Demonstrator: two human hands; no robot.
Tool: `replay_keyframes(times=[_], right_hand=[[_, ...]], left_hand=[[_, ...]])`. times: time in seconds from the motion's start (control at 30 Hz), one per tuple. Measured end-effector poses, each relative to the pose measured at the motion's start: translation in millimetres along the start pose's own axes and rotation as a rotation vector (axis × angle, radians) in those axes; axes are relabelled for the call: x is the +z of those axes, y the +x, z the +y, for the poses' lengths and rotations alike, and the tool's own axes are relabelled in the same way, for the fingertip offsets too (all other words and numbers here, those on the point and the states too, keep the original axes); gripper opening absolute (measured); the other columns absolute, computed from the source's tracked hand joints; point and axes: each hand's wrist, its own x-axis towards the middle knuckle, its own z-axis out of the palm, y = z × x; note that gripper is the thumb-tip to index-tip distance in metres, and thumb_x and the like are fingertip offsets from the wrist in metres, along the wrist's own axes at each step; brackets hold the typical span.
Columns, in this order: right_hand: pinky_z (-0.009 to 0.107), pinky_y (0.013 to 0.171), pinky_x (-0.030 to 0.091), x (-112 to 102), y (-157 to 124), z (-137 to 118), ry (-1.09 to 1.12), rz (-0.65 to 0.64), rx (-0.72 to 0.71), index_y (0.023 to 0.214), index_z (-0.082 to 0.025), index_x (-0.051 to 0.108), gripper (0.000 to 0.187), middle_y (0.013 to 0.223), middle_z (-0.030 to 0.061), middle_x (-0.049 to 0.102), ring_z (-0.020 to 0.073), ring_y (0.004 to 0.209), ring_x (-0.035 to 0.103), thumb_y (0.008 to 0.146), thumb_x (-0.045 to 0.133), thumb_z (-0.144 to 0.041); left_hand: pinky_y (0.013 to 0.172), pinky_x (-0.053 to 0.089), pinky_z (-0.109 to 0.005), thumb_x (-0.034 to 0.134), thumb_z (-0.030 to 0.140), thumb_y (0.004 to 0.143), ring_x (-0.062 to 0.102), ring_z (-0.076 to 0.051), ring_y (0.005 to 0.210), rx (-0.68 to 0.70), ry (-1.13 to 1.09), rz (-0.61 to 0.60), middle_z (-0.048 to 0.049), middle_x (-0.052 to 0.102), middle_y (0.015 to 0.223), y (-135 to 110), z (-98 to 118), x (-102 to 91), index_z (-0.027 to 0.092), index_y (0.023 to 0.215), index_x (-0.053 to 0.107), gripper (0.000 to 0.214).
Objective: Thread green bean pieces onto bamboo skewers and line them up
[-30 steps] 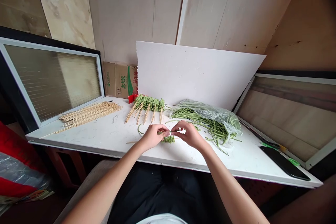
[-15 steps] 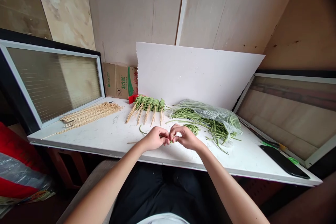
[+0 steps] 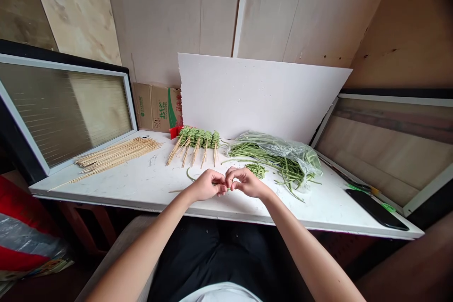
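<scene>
My left hand (image 3: pixel 209 185) and my right hand (image 3: pixel 246 182) meet above the front of the white table, fingers pinched together. A small bit of green bean (image 3: pixel 228 190) shows between their fingertips; most of it is hidden by the fingers. From behind my left hand curves the end of a long green bean (image 3: pixel 190 174). A thin wooden stick (image 3: pixel 175 191) pokes out left of my left wrist; whether the hand holds it I cannot tell. Just beyond my right hand lies a pile of short cut bean pieces (image 3: pixel 256 170).
Skewers threaded with green beans (image 3: pixel 198 138) are stacked at the back. Bare bamboo skewers (image 3: pixel 118 153) lie at left. Long beans (image 3: pixel 276 163) spill from a clear plastic bag (image 3: pixel 300 153). A black phone (image 3: pixel 375 208) and scissors (image 3: pixel 348 177) lie at right. A white board (image 3: pixel 262 96) stands behind.
The view has shifted slightly, so everything sits a little further left. Both hands stay pinched together in nearly the same place, with only small finger movement.
</scene>
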Motion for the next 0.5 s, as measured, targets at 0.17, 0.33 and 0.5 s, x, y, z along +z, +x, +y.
replay_keyframes(times=[0.17, 0.33, 0.5], right_hand=[[0.033, 0.073, 0.051, -7.7, -0.2, -4.8, 0.012, 0.102, -0.026, 0.082, -0.02, 0.074, 0.033, 0.084, 0.006, 0.067, 0.0193, 0.078, 0.062, 0.088, 0.078, -0.052], [0.036, 0.079, 0.05, -30.0, -5.6, 2.6, -0.496, 0.264, 0.058, 0.088, -0.021, 0.081, 0.041, 0.088, 0.0109, 0.072, 0.0256, 0.092, 0.063, 0.092, 0.07, -0.06], [0.03, 0.067, 0.045, -51.2, -16.4, 40.3, -0.745, 0.204, 0.258, 0.083, -0.019, 0.082, 0.031, 0.08, 0.0082, 0.074, 0.0205, 0.072, 0.062, 0.092, 0.071, -0.046]], left_hand=[[0.064, 0.053, -0.028, 0.074, 0.038, 0.089, 0.061, -0.012, 0.058, 0.032, -0.016, 0.067, -0.0037, 0.067, 0.068, 1.4, -0.2, -2.6, 0.013, 0.08, 0.072, 0.026], [0.062, 0.054, -0.028, 0.075, 0.048, 0.089, 0.062, -0.013, 0.059, 0.001, 0.02, 0.17, -0.0071, 0.073, 0.079, 2.4, -2.4, -1.5, 0.014, 0.089, 0.076, 0.034], [0.061, 0.055, -0.028, 0.073, 0.05, 0.089, 0.064, -0.014, 0.062, -0.045, 0.088, 0.162, -0.0075, 0.074, 0.081, 3.1, -10.9, 1.2, 0.014, 0.092, 0.077, 0.037]])
